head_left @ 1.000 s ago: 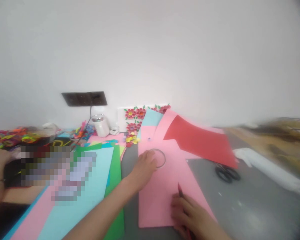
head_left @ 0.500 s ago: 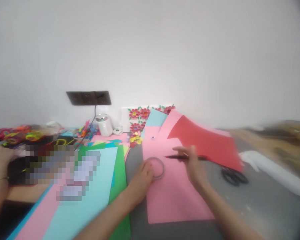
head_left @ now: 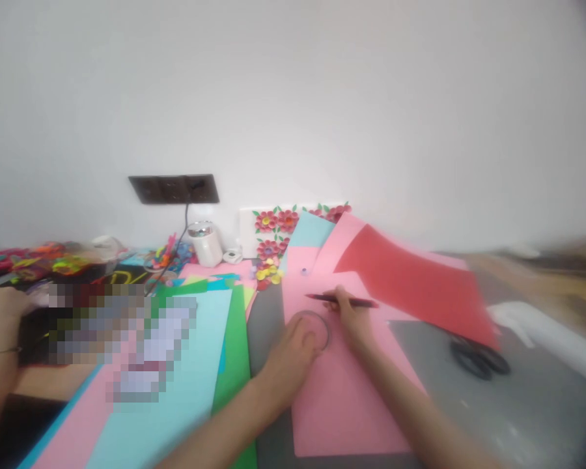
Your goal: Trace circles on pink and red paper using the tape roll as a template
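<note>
A sheet of pink paper (head_left: pixel 351 417) lies on the grey table mat in front of me. My left hand (head_left: pixel 297 342) rests on it, fingers curled over a thin grey ring (head_left: pixel 328 333) and pressing it flat to the sheet. Part of the ring is hidden beneath those fingers. In my right hand (head_left: pixel 351 317) is a dark pen with red ends (head_left: pixel 368 303), gripped near its middle. The pen lies almost level above the paper, one end pointing left, beyond the ring. Whether its tip touches the paper I cannot tell.
Black-handled scissors (head_left: pixel 478 359) lie right of a red sheet (head_left: pixel 415 280). Light blue paper (head_left: pixel 176 417) and green paper (head_left: pixel 235 378) are stacked on the left. Another person's hand (head_left: pixel 2 319) is at far left. A flower-decorated white board (head_left: pixel 247 234) leans on the wall.
My right hand has moved left with the pen, closer to the ring. My left hand has shifted slightly right, its fingers now farther over the ring. The view has turned a little.
</note>
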`<state>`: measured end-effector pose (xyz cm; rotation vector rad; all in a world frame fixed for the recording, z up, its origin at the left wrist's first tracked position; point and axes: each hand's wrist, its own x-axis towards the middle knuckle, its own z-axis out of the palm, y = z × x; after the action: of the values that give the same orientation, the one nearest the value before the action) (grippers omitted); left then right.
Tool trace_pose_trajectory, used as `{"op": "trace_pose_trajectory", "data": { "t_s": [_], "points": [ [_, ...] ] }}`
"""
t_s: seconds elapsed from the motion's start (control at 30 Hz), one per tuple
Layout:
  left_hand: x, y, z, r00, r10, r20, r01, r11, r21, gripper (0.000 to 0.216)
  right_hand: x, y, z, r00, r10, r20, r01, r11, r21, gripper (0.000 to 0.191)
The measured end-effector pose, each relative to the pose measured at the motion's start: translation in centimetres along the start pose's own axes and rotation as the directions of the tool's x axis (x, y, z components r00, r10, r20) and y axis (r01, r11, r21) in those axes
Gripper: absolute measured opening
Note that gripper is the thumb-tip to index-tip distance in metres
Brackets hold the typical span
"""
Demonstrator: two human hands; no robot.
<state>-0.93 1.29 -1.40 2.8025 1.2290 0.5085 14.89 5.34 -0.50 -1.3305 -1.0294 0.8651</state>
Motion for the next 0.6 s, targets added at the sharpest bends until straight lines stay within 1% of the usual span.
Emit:
{"op": "trace_pose_trajectory", "data": {
  "t_s": [0.07, 0.1, 0.2, 0.27, 0.37, 0.47, 0.53, 0.6],
  "points": [
    [0.6, 0.5, 0.2, 0.999, 0.031, -0.005, -0.031, 0.997, 0.069, 0.019, 0.1, -0.2, 0.0, 1.000, 0.007, 0.002, -0.007, 1.000, -0.021, 0.039],
    [0.9, 0.7, 0.4, 0.999, 0.040, 0.001, -0.040, 0.994, 0.102, 0.022, 0.2, -0.2, 0.0, 1.000, 0.017, 0.000, -0.017, 1.000, -0.016, 0.036],
    [1.5, 1.2, 0.7, 0.998, 0.025, 0.052, -0.034, 0.983, 0.181, 0.031, 0.4, -0.2, 0.1, 0.998, 0.066, 0.000, -0.066, 0.998, -0.015, 0.034],
    [1.6, 1.2, 0.8, 0.995, 0.011, 0.102, -0.032, 0.977, 0.209, 0.035, 0.4, -0.1, 0.2, 0.996, 0.085, 0.000, -0.084, 0.995, -0.059, 0.033],
    [1.4, 1.2, 1.0, 0.990, -0.009, 0.138, -0.019, 0.979, 0.201, 0.035, 0.2, 0.1, 0.4, 0.999, 0.045, 0.024, -0.043, 0.994, -0.098, 0.033],
    [1.2, 1.0, 1.1, 0.988, -0.016, 0.152, -0.015, 0.980, 0.200, 0.035, 0.1, 0.4, 0.7, 0.996, 0.012, 0.085, -0.005, 0.996, -0.088, 0.031],
    [1.2, 1.0, 1.1, 0.988, -0.011, 0.152, -0.019, 0.980, 0.198, 0.033, 0.0, 0.6, 0.9, 0.994, 0.002, 0.112, 0.006, 0.997, -0.073, 0.028],
    [1.3, 1.0, 1.2, 0.992, -0.013, 0.129, -0.011, 0.983, 0.183, 0.031, 0.0, 0.9, 0.9, 0.994, 0.000, 0.109, 0.006, 0.998, -0.055, 0.026]
  ]
}}
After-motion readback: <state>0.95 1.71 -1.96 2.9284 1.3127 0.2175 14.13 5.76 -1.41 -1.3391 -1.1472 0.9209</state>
